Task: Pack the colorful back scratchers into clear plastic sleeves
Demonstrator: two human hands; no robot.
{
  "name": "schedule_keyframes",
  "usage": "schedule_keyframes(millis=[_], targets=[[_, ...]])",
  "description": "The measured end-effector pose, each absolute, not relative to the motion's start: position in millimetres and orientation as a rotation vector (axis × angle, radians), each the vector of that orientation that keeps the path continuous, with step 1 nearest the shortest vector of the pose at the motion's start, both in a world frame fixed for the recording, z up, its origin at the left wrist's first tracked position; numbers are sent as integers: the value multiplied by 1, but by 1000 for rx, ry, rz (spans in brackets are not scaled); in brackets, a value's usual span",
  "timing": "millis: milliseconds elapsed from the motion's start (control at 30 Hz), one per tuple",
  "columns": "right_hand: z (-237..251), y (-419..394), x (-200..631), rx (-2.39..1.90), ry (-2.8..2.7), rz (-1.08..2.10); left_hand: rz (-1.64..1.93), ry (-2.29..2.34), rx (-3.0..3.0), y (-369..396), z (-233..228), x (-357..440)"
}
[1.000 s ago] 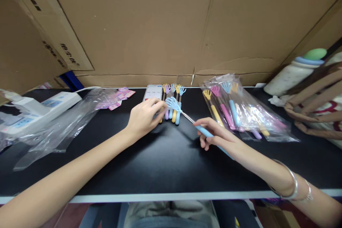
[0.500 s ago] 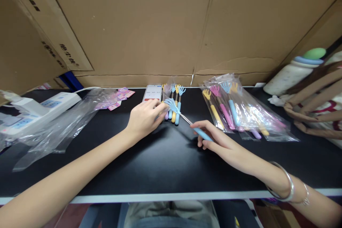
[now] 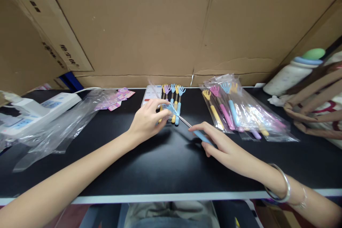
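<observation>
A blue back scratcher [image 3: 184, 121] with a metal shaft slants across the middle, clear of the tabletop. My right hand [image 3: 217, 140] is closed around its blue handle, index finger along the shaft. My left hand [image 3: 149, 119] pinches a thin clear plastic bag [image 3: 154, 86] beside the scratcher's claw head; its film is faint, and I cannot tell how far it covers the claws. Just behind the hands lies a row of several unwrapped back scratchers [image 3: 179, 108] in yellow, purple and blue. A phone [image 3: 151, 93] showing a timer is partly hidden by my left hand.
Several bagged back scratchers [image 3: 229, 110] are piled at right. At left lie clear bags [image 3: 64, 124], pink cards [image 3: 121, 97] and a white power strip [image 3: 42, 108]. A white bottle [image 3: 291, 74] and a bag with brown straps [image 3: 307, 114] stand far right. Cardboard [image 3: 139, 25] walls the back.
My left hand has turned and shifted slightly, and the clear film has swung left. The blue scratcher's head has moved a little left and down between the hands.
</observation>
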State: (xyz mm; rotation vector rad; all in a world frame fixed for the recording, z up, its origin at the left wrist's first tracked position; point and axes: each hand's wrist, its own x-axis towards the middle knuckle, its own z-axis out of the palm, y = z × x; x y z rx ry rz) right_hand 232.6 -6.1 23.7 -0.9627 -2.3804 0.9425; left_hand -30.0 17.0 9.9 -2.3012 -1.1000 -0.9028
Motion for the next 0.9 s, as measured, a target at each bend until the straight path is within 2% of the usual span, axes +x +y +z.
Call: schedule_keyframes(millis=[267, 367, 533, 900], targets=[[24, -8, 232, -946, -2357, 942, -1036, -1000, -2374, 17, 13, -30], [23, -8, 231, -910, -2385, 854, -1042, -969, -2378, 18, 13, -32], [21, -6, 229, -874, -2443, 720, -913, -924, -2369, 9, 13, -27], [23, -7, 230, -873, -2351, 864, -728, -755, -2391, -7, 16, -18]])
